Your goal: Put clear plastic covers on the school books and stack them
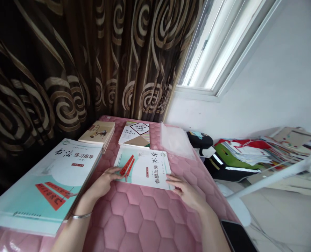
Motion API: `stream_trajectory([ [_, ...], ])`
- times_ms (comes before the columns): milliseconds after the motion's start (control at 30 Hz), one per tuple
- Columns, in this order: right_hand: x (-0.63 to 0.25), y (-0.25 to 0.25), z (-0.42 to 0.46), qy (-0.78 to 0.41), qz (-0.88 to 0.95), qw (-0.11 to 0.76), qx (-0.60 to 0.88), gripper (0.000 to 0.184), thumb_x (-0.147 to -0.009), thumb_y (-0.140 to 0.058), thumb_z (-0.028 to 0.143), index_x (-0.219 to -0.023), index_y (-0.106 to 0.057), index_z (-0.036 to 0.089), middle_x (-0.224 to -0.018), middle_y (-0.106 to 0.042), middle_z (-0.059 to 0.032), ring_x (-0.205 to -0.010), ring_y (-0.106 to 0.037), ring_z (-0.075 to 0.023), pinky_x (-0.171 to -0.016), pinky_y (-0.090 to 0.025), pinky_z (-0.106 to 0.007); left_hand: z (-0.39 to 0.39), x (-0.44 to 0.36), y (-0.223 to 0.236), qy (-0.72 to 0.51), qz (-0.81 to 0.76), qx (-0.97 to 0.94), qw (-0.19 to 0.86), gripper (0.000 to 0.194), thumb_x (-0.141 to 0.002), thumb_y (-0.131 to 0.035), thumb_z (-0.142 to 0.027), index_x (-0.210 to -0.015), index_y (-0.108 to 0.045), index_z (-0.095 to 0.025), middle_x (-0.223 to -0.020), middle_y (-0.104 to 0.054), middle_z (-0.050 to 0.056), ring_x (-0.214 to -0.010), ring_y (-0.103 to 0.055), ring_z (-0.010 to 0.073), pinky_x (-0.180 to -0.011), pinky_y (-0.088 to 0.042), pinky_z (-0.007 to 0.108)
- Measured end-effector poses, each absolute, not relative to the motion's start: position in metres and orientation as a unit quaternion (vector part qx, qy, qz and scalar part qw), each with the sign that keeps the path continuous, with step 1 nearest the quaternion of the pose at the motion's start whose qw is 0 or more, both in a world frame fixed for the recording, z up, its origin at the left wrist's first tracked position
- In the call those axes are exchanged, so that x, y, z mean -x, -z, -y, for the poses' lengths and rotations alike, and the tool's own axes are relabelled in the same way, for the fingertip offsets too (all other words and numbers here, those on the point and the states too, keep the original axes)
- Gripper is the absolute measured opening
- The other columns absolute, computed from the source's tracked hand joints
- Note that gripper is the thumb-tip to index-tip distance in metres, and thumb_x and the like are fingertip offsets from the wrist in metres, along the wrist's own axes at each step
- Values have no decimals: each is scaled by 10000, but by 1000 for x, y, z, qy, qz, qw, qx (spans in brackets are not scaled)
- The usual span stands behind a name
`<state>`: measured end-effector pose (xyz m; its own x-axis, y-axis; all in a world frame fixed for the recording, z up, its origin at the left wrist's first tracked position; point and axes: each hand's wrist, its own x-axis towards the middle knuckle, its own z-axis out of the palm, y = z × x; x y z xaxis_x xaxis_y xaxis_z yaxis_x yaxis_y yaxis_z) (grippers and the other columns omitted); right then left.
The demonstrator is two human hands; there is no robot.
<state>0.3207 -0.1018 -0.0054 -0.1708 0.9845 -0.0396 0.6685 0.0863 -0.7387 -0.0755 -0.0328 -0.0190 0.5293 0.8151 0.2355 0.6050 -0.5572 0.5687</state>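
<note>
A thin teal-and-white calligraphy workbook (142, 168), with red strips on its cover, lies sideways in front of me on the pink quilted surface. My left hand (106, 181) grips its left end, with a bracelet on that wrist. At the opposite end, my right hand (185, 191) has its fingers on the cover's edge and its thumb at the near corner. Left of my left hand is a stack of similar workbooks (63, 171), topped by the same cover. Just behind the held workbook lies a white textbook (135, 134) with a dark diamond frame.
Several tan booklets (99, 132) are stacked at the back left, by a patterned curtain (134, 63). A clear plastic sleeve (176, 140) lies at the back right. A dark phone (238, 236) rests at the right edge, near a white lamp (270, 178) and piled bags and papers (239, 154).
</note>
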Motion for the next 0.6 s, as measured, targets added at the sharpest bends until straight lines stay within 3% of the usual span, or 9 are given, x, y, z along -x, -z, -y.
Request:
stream_trajectory([
  [233, -323, -5, 108, -303, 700, 218, 609, 612, -731, -435, 17, -1215, -661, 315, -1447, -500, 38, -1360, -427, -185, -1123, -374, -397, 30, 81, 24, -279, -404, -833, 256, 699, -562, -379, 79, -1040, -744, -276, -1359, -599, -15, -1288, -508, 208, -1141, -355, 465],
  [400, -312, -8, 105, -221, 727, 208, 616, 519, -808, -399, 77, -1194, -672, 293, -1410, -540, -2, -1293, -507, -189, -1069, -438, -375, 33, 75, 19, -263, -426, -830, 246, 672, -583, -397, 95, -1024, -747, -271, -1349, -606, 18, -1292, -503, 213, -1127, -370, 452],
  [500, -293, -9, 79, -153, 742, 200, 622, 458, -862, -379, 113, -1182, -676, 252, -1400, -544, -49, -1242, -548, -206, -1060, -439, -385, 39, 63, 9, -258, -449, -829, 213, 517, -676, -451, 58, -979, -750, -237, -1310, -621, 71, -1255, -529, 231, -1101, -395, 443],
  [600, -272, -13, 37, -88, 768, 193, 605, 414, -908, -382, 147, -1213, -655, 210, -1384, -552, -85, -1285, -498, -216, -1103, -378, -385, 46, 52, 0, -261, -469, -825, 180, 268, -748, -580, -57, -893, -733, -224, -1206, -660, 85, -1182, -569, 244, -1073, -411, 445],
])
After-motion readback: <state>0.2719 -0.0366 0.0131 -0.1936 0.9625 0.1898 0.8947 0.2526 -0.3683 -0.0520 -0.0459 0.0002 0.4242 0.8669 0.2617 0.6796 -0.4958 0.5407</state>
